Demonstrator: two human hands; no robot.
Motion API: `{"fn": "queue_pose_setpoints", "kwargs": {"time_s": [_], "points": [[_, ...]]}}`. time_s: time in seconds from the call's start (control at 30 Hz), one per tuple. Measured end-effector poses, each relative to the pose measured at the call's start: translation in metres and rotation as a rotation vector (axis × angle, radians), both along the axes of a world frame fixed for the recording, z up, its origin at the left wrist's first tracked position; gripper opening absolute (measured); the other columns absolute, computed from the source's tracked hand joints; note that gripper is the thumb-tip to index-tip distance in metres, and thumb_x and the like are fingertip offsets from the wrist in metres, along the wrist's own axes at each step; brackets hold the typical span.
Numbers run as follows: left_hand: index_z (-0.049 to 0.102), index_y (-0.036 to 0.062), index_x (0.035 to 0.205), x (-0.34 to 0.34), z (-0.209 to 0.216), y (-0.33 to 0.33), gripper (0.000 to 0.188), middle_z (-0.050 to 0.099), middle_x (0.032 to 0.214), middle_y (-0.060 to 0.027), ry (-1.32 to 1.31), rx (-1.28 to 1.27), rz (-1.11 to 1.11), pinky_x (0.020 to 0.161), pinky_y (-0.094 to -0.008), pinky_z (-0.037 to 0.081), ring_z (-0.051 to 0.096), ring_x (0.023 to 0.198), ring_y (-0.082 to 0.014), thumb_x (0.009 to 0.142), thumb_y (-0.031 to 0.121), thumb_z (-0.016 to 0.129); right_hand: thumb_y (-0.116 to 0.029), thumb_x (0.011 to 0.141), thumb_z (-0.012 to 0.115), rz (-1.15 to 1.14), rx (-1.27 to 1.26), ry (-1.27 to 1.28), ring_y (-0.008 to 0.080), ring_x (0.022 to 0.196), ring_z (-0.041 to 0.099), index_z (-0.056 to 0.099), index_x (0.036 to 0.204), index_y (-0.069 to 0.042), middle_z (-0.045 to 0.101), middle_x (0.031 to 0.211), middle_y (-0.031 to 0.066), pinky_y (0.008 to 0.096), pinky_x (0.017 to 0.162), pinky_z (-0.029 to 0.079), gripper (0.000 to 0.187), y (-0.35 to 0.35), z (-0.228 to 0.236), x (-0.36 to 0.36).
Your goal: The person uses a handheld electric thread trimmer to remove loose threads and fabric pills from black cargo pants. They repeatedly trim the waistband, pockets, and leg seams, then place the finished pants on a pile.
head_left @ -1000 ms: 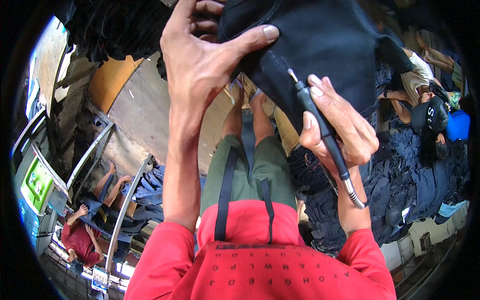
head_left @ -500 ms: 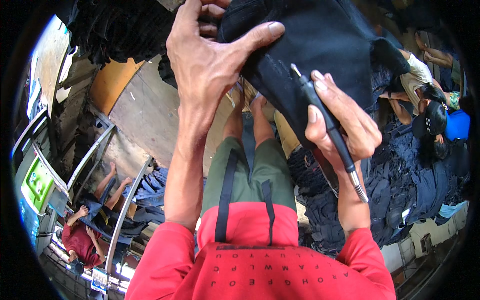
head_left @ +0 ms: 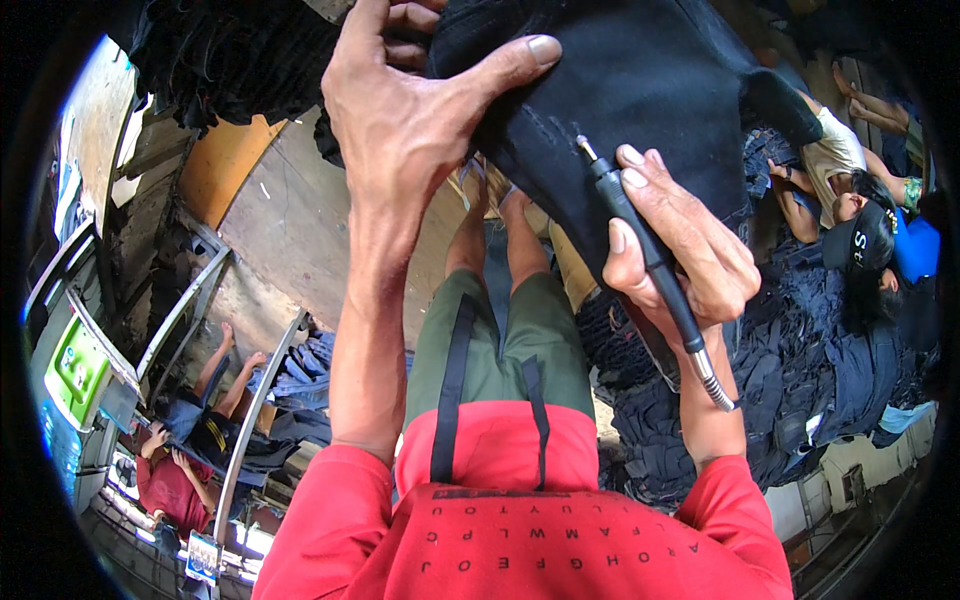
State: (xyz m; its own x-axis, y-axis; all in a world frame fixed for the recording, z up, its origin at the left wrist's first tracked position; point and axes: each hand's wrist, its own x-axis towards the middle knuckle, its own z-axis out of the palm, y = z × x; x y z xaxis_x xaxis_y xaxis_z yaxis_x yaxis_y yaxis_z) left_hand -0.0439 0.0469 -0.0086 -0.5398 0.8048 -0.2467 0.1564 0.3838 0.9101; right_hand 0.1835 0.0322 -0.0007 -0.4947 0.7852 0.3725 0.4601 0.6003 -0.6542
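Observation:
Black denim cloth, part of a garment, is spread at the top of the view, with a pale worn streak near its left edge. My left hand grips that left edge, thumb lying across the front and the fingers partly hidden at the top. Closed round the black handle of a rotary tool handpiece is my right hand. Its small metal tip points up and left, at the cloth close to the streak. Whether the tip touches the cloth I cannot tell. A metal spring sleeve forms the handpiece's lower end.
Heaps of dark garments lie to the right, and another dark pile hangs at upper left. Co-workers sit at the right and lower left. Metal rails and a green tray stand at left.
My left hand has shifted slightly left. The handpiece tip has moved a little up and left over the cloth. The co-worker at lower left has changed posture slightly.

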Motion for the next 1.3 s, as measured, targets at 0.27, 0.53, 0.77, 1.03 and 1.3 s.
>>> {"fn": "queue_pose_setpoints", "kwargs": {"time_s": [0.27, 0.53, 0.77, 1.03, 1.3], "points": [[0.066, 0.0084, 0.109, 0.003, -0.001, 0.000, 0.061, 0.067, 0.090, 0.0020, -0.001, 0.028, -0.006, 0.070, -0.0239, 0.052, 0.061, 0.077, -0.0068, 0.068, 0.024, 0.108, 0.002, 0.084, 0.078, 0.018, -0.026, -0.003, 0.0385, 0.107, 0.082, 0.081, 0.111, 0.009, 0.082, 0.106, 0.0261, 0.0464, 0.101, 0.065, 0.028, -0.003, 0.002, 0.009], [0.066, 0.0068, 0.114, 0.003, 0.005, 0.003, 0.066, 0.068, 0.099, -0.0019, 0.105, -0.126, 0.004, 0.078, -0.0279, 0.054, 0.064, 0.086, -0.0119, 0.067, 0.028, 0.108, 0.001, 0.084, 0.077, 0.013, -0.027, 0.017, 0.0402, 0.108, 0.082, 0.081, 0.110, 0.009, 0.082, 0.107, 0.0276, 0.0475, 0.101, 0.065, 0.028, -0.007, -0.002, 0.013], [0.064, 0.0027, 0.140, 0.013, 0.007, 0.018, 0.080, 0.060, 0.138, -0.0218, 0.823, 0.212, -0.208, 0.122, -0.0515, 0.039, 0.051, 0.139, -0.0380, 0.081, 0.045, 0.095, -0.007, 0.094, 0.074, -0.181, -0.169, 0.086, 0.0391, 0.110, 0.082, 0.079, 0.114, 0.007, 0.081, 0.110, 0.0290, 0.0471, 0.102, 0.065, 0.025, -0.028, 0.010, 0.042], [0.078, 0.0034, 0.107, -0.001, -0.024, 0.079, 0.043, 0.071, 0.105, -0.0141, 0.518, 0.460, -0.341, 0.090, -0.0408, 0.059, 0.072, 0.098, -0.0304, 0.079, 0.031, 0.097, -0.002, 0.082, 0.080, 0.073, -0.069, 0.020, 0.0378, 0.108, 0.082, 0.081, 0.112, 0.009, 0.082, 0.108, 0.0247, 0.0483, 0.103, 0.065, 0.031, -0.017, 0.001, 0.049], [0.079, 0.0033, 0.105, -0.001, -0.024, 0.077, 0.042, 0.072, 0.104, -0.0133, 0.436, 0.442, -0.305, 0.088, -0.0385, 0.060, 0.073, 0.097, -0.0282, 0.078, 0.030, 0.098, -0.001, 0.082, 0.081, 0.103, -0.019, 0.065, 0.0366, 0.106, 0.083, 0.082, 0.106, 0.008, 0.082, 0.104, 0.0225, 0.0483, 0.102, 0.066, 0.026, -0.019, 0.003, 0.045]]}}
